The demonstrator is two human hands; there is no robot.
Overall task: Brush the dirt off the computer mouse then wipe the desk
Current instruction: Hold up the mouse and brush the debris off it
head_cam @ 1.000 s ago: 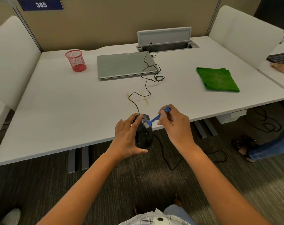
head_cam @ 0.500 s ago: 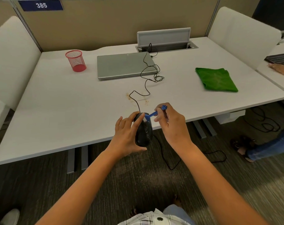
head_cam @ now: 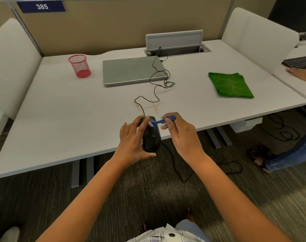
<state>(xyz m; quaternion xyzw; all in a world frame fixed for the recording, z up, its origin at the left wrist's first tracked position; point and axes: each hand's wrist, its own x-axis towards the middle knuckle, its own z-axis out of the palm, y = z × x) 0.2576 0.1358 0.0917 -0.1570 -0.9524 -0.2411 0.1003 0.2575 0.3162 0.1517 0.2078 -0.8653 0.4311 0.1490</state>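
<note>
Mouse (head_cam: 151, 137) is in my left hand (head_cam: 133, 142), held at the desk's (head_cam: 61, 119) near edge, nose pointing away from me. Black shell, glossy, with pale speckles along the top; the nose end is whitish right where the bristles sit. Left fingers are wrapped around its left side, thumb under the tail end, clamped on it.

Right hand (head_cam: 182, 135) pinches the blue brush (head_cam: 162, 121) by its handle, fingers closed on it. Brush head is touching the mouse's nose; the handle's hand-shaped end sticks out past my fingertips.

Cable (head_cam: 155, 91) runs from the mouse nose away across the desk in loose loops, over the laptop's (head_cam: 131, 71) right corner and into the open cable tray (head_cam: 176, 49) beyond it.

Brown dirt specks (head_cam: 155, 110) on the desk just beyond the mouse, around the cable's first bend.

Green cloth (head_cam: 230, 84) lies flat, well to the right of the mouse. Red mesh cup (head_cam: 79, 68) stands upright beyond and left of the mouse, just left of the laptop. Laptop lid is closed.

Another person's hand (head_cam: 299, 74) rests on the next desk, far right of the mouse, by a keyboard (head_cam: 301, 62).
</note>
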